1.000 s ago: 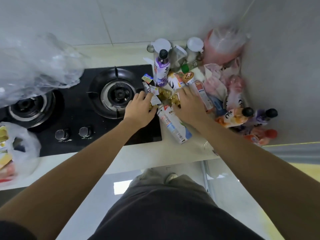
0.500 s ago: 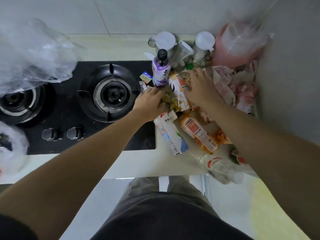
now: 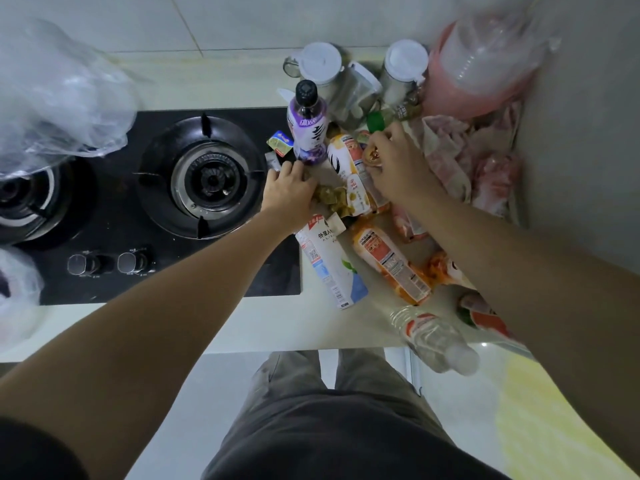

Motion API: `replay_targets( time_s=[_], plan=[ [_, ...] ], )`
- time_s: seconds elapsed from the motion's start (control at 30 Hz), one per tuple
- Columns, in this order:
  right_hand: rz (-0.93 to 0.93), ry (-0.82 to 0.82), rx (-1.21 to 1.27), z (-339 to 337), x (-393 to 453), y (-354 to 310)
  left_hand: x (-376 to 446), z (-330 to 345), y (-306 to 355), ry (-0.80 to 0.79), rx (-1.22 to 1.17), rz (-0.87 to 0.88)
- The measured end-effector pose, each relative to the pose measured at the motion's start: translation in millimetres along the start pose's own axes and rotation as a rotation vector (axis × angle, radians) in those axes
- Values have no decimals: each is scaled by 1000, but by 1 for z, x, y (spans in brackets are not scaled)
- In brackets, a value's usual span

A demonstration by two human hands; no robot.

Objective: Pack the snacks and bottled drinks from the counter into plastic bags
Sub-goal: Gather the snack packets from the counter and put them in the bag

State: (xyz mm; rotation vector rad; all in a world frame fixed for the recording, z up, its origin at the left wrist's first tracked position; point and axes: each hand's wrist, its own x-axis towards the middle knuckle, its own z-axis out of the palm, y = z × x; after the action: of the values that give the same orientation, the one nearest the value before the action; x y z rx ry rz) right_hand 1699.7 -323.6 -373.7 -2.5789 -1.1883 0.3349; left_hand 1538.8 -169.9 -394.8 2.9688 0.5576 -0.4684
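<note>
1. Head view: the right hand [image 3: 398, 164] is curled round a small round orange-topped snack [image 3: 373, 156], pinched at the fingertips, probably so it can be lifted clear of the heap without dragging its neighbours.
2. The left hand [image 3: 289, 194] lies palm-down with bent fingers at the hob's edge. It presses on small wrapped snacks [image 3: 332, 197], most likely gathering them. Whether it actually grips any I cannot tell.
3. Between the two hands lies a white and orange bottle [image 3: 348, 157] on its side; just behind the left hand stands an upright purple bottle [image 3: 308, 124].
4. Nearer the person, a white carton-like bottle [image 3: 329, 261], an orange bottle [image 3: 391, 265] and a clear water bottle [image 3: 433, 336] lie flat on the bench [image 3: 277, 323], all unpacked.
5. A clear plastic bag [image 3: 59, 98] sits well apart on the far left over the stove [image 3: 204, 178], so anything picked up must be carried across.
</note>
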Motion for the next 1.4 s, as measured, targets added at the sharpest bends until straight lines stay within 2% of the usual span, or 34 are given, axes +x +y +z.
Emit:
replay_targets(
  time_s=[0.17, 0.37, 0.63, 0.8, 1.1, 1.4],
  plan=[
    [-27, 38, -1, -2, -10, -1, -4, -7, 1, 2, -29, -9],
    [-13, 102, 11, -12, -28, -20, -23, -17, -11, 141, -65, 28],
    [12, 136, 25, -12, -72, -76, -82, -23, -41, 299, -101, 24],
    [-26, 128, 33, -3, -87, -123, -144, -26, -70, 365, -113, -98],
    [-320, 19, 279, 35, -119, -234, -286, -6, -131, 443, -158, -435],
    [-585, -139, 282, 75, -123, -380, -405, 28, -226, 466, -243, -758]
  ],
)
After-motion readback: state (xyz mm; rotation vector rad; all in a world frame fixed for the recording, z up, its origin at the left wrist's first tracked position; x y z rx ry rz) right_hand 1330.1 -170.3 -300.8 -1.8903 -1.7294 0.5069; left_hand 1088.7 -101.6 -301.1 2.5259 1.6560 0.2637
